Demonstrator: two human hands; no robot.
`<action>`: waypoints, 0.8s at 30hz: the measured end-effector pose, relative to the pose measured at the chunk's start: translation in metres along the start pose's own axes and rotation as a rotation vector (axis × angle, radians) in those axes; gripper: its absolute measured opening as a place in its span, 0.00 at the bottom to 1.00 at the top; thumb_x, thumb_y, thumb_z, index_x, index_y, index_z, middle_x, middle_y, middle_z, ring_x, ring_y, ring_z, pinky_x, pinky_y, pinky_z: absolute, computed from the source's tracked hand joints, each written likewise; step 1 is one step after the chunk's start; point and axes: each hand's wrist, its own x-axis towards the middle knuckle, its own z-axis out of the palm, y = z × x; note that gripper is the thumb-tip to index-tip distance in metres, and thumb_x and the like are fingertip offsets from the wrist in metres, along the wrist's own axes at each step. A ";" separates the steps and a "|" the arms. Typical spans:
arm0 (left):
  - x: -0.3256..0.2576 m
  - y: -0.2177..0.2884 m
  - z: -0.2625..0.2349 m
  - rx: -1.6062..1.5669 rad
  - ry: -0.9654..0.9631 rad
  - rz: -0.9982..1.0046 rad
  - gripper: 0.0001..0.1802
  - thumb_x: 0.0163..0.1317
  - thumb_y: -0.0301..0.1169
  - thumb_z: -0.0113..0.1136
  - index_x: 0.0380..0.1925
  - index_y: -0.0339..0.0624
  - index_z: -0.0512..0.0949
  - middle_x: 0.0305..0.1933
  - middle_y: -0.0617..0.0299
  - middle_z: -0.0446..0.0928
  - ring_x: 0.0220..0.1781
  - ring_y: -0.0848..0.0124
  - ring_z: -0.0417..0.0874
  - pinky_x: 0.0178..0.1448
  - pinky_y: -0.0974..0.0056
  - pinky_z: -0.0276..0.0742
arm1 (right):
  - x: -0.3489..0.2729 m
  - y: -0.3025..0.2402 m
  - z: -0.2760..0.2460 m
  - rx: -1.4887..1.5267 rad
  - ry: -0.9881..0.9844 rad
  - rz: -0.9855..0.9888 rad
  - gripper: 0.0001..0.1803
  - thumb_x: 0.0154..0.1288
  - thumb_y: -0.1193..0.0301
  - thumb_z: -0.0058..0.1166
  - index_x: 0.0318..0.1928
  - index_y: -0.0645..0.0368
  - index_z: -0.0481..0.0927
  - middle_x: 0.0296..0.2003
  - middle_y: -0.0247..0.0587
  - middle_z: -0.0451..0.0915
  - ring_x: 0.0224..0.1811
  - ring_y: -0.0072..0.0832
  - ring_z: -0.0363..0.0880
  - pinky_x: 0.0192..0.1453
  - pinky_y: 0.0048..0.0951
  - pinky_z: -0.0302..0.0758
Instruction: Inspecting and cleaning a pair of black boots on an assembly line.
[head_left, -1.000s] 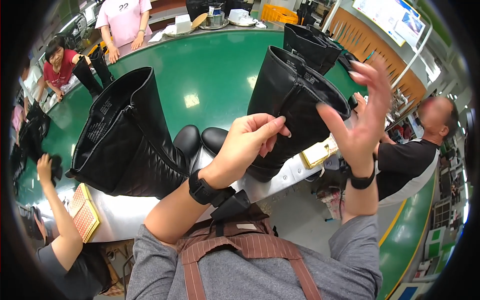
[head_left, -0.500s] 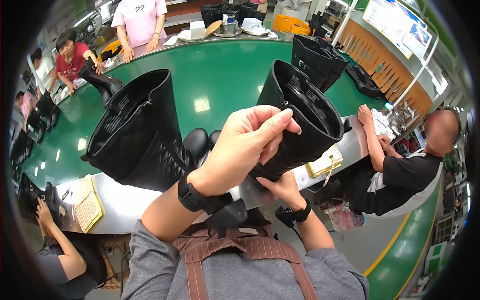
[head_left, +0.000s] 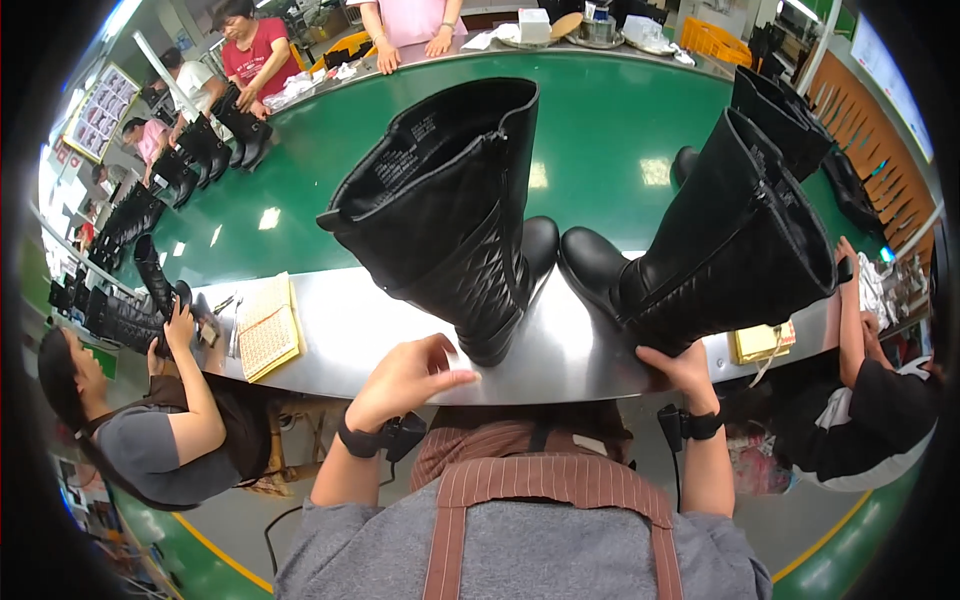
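Presently, on the far rim of the green table (head_left: 590,130), shallow round trays (head_left: 600,46) carry a white box (head_left: 534,24) and a silver pot (head_left: 599,31), and near them stands an orange crate (head_left: 715,40), whose contents I cannot tell. The left boot (head_left: 440,225) and the right boot (head_left: 710,265) are also like containers, with open tops; inside, I see dark lining with small pale print.

Both boots stand on the shiny metal strip (head_left: 350,335) in front of the person. The long axis of the left boot goes from its heel up and toward the left, and its toe points away, a little to the right. The right boot has its shaft leaning to the right, with the toe pointing away and to the left, so that both toes are just beside each other.

The left hand (head_left: 397,382) is near the left boot's heel, its thumb and forefinger apart. The right hand (head_left: 686,370) touches the right boot low at the back; its fingers are partly hidden, so I cannot tell whether it grips.
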 end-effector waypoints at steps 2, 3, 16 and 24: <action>0.007 -0.015 0.017 -0.050 0.268 0.076 0.47 0.43 0.44 0.80 0.61 0.36 0.67 0.53 0.46 0.77 0.53 0.56 0.79 0.53 0.59 0.76 | -0.001 0.003 0.006 0.011 0.043 0.017 0.27 0.50 0.77 0.72 0.52 0.68 0.80 0.46 0.40 0.83 0.48 0.26 0.80 0.57 0.29 0.76; 0.015 -0.018 0.030 -0.088 0.334 0.190 0.48 0.42 0.42 0.81 0.61 0.35 0.67 0.55 0.46 0.76 0.56 0.56 0.78 0.56 0.59 0.75 | -0.001 0.003 0.008 0.009 0.066 0.017 0.26 0.50 0.77 0.72 0.52 0.68 0.80 0.46 0.40 0.83 0.48 0.26 0.80 0.57 0.29 0.75; 0.070 -0.017 0.073 -0.570 0.298 0.213 0.25 0.51 0.33 0.76 0.48 0.32 0.80 0.46 0.55 0.83 0.47 0.68 0.83 0.54 0.63 0.77 | 0.004 -0.033 0.012 -0.075 -0.104 0.001 0.35 0.51 0.67 0.74 0.59 0.67 0.75 0.54 0.44 0.78 0.56 0.31 0.76 0.64 0.33 0.71; 0.064 -0.003 0.048 -1.414 0.080 0.109 0.25 0.64 0.31 0.63 0.60 0.36 0.72 0.56 0.56 0.78 0.57 0.64 0.80 0.62 0.57 0.77 | 0.002 -0.043 0.065 0.758 -0.037 0.251 0.24 0.60 0.75 0.64 0.57 0.62 0.76 0.50 0.37 0.81 0.51 0.25 0.80 0.58 0.30 0.77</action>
